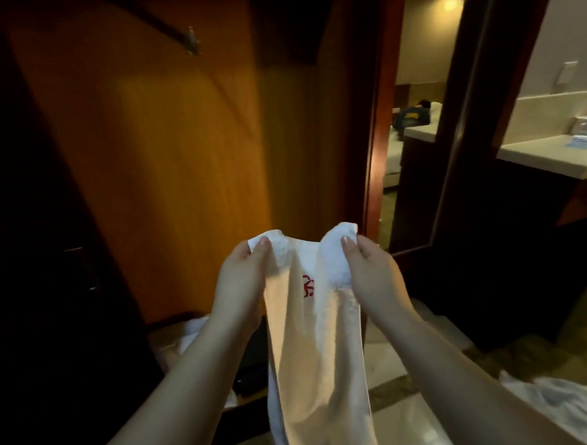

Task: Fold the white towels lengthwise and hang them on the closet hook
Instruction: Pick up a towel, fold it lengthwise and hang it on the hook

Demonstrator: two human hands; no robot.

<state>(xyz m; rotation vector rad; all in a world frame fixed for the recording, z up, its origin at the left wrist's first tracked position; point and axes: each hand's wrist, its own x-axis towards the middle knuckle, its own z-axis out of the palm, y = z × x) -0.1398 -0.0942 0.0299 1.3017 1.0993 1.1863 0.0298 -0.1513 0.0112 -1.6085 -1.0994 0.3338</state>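
Observation:
A white towel with a red embroidered mark hangs down in front of me, narrow and long, its two top corners drawn close together. My left hand pinches the top left corner between thumb and fingers. My right hand pinches the top right corner the same way. High up on the orange closet wall sits a metal hook at the end of a dark rail, far above both hands.
More white cloth lies low in the closet and at the lower right. A dark doorframe stands right of the closet. Beyond it is a pale counter with folded items. The floor is pale tile.

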